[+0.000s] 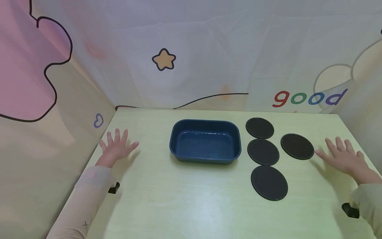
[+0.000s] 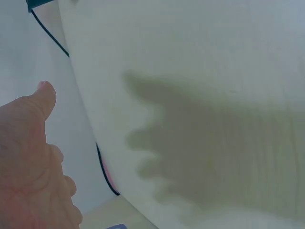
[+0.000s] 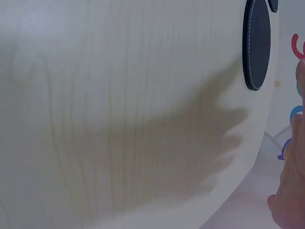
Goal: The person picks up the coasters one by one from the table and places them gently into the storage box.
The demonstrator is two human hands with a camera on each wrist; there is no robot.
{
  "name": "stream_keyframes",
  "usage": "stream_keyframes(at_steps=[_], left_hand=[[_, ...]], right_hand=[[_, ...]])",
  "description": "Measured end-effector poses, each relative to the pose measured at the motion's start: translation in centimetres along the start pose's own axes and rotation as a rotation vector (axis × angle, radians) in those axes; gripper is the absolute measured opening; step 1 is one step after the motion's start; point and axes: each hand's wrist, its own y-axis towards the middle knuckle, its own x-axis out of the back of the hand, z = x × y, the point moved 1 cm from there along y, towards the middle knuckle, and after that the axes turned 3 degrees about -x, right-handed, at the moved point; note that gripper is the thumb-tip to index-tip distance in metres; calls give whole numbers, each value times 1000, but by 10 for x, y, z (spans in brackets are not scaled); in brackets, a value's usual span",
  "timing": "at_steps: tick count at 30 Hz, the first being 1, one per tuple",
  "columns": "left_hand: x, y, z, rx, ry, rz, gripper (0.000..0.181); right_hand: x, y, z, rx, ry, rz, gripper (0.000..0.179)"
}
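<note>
My left hand (image 1: 115, 149) hovers over the table's left side with fingers spread, holding nothing; its shadow falls on the wood in the left wrist view. On the right, my other hand (image 1: 346, 157) is also spread and empty, its thumb close to a round black coaster (image 1: 297, 146). A column of three more black coasters runs front to back: a far one (image 1: 260, 128), a middle one (image 1: 263, 152) and a near one (image 1: 269, 183). Left of them sits a dark blue rectangular dish (image 1: 206, 146) with nothing inside. Pale stitching rims the coaster (image 3: 257, 45) in the right wrist view.
The pale wood table (image 1: 185, 199) ends at a printed cloth backdrop (image 1: 209, 59) behind, with more cloth along the left and right sides. Small black pieces show under each wrist, the left one (image 1: 114, 188) and the right one (image 1: 350, 210).
</note>
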Motion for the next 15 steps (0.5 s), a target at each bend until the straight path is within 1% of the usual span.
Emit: stream_keyframes(at_steps=[5,9,15], left_hand=[[7,2,-9,-29,28,-15,91],[12,3,-21,-45,32,-25,88],[10,9,-44,-73,31,-30,86]], right_hand=[[8,0,0,14,-22,-33,85],[12,1,2,9,-26,-36,85],[14,2,8,19,-17,-38,85]])
